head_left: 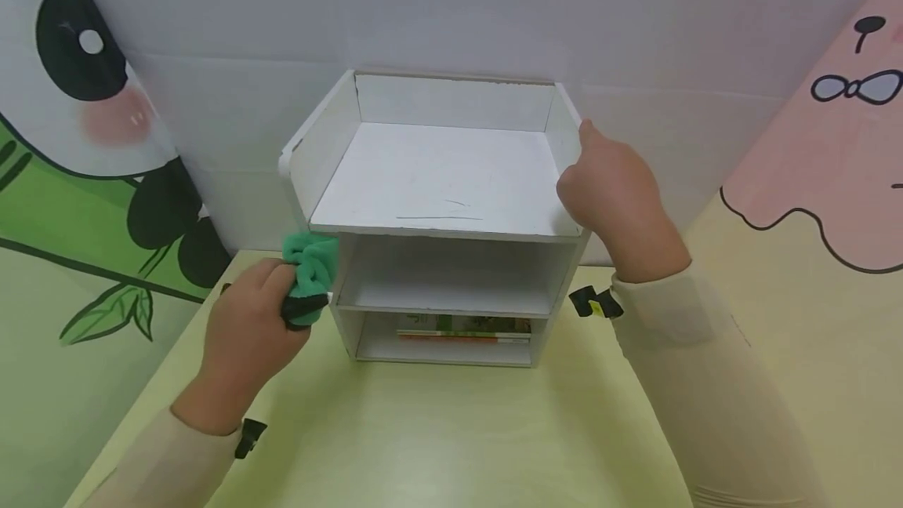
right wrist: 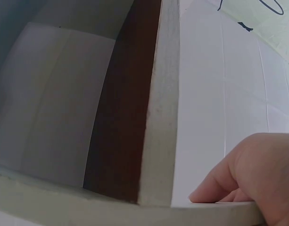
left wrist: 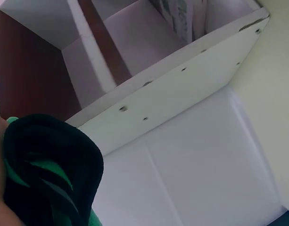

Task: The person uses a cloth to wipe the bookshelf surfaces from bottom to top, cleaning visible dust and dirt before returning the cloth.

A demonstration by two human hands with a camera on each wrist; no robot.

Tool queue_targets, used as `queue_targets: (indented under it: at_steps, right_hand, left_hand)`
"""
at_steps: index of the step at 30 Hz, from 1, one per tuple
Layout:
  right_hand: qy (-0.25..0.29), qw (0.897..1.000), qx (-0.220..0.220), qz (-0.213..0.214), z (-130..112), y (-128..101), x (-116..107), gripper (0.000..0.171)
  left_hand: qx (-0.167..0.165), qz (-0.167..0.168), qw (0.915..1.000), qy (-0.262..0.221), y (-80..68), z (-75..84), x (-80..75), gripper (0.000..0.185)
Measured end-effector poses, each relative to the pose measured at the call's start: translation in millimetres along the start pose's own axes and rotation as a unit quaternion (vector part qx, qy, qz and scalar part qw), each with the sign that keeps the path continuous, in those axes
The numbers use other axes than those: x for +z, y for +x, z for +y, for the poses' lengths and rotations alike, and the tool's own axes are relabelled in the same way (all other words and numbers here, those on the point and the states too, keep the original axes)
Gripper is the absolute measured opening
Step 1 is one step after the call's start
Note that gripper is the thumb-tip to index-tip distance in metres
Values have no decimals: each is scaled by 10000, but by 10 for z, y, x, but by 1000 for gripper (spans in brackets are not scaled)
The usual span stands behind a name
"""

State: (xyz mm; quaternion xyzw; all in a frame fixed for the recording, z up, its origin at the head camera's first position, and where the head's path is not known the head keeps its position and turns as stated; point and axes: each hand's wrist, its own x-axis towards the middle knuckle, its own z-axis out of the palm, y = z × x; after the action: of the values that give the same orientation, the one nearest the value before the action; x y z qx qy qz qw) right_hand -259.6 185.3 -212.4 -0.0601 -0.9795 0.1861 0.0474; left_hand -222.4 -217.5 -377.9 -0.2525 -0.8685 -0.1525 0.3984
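Observation:
A small white shelf unit (head_left: 437, 179) stands on the table, with a raised rim round the back and sides of its top and two compartments below. My left hand (head_left: 250, 324) grips a bunched green cloth (head_left: 313, 261) with a dark part, beside the unit's left front corner. Close up in the left wrist view, the dark side of the cloth (left wrist: 52, 155) faces the camera. On the other side, my right hand (head_left: 614, 186) holds the right side panel at its edge. The right wrist view shows the thumb (right wrist: 215, 181) on the panel's inner side; most fingers are hidden.
Books or magazines (head_left: 466, 328) lie in the bottom compartment. Behind the unit rises a wall with a pale covering (head_left: 451, 6). Cartoon figures decorate the left wall (head_left: 85, 202) and the right wall (head_left: 811, 163). The yellowish tabletop (head_left: 437, 429) extends in front.

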Motion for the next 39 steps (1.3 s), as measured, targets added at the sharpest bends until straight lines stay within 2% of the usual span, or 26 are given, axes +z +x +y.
queue_targets:
  at_steps: [5,8,13,17,22,25,31,34,39]
  right_hand:
    - [-33,10000,-1,22,9,-3,9,79]
    - [-20,10000,-14,48,5,-4,16,79]
    - [-4,9999,-40,115,-6,-1,32,78]
    - [-11,9999,-56,160,0,2,41,78]
    - [-33,9998,-89,192,11,-5,40,78]
    - [-22,9998,-103,182,16,-10,32,78]
    - [16,9998,-120,178,20,-17,37,78]
    - [34,9998,-117,174,15,-15,42,78]
    - [64,9998,-87,182,15,-11,39,78]
  left_hand:
    - [-260,-211,9994,12,-178,20,134,21]
    - [-698,-379,9968,-134,-312,64,227,23]
    - [-1397,-633,9874,-379,-517,134,363,25]
    - [-1849,-877,9772,-565,-629,170,427,24]
    - [-2497,-1213,9563,-918,-726,215,474,22]
    - [-2615,-1226,9525,-963,-767,233,511,21]
    - [-2569,-1154,9554,-891,-826,222,555,22]
    - [-2658,-1427,9493,-882,-859,210,563,22]
    - [-2687,-2135,9356,-829,-926,190,612,25]
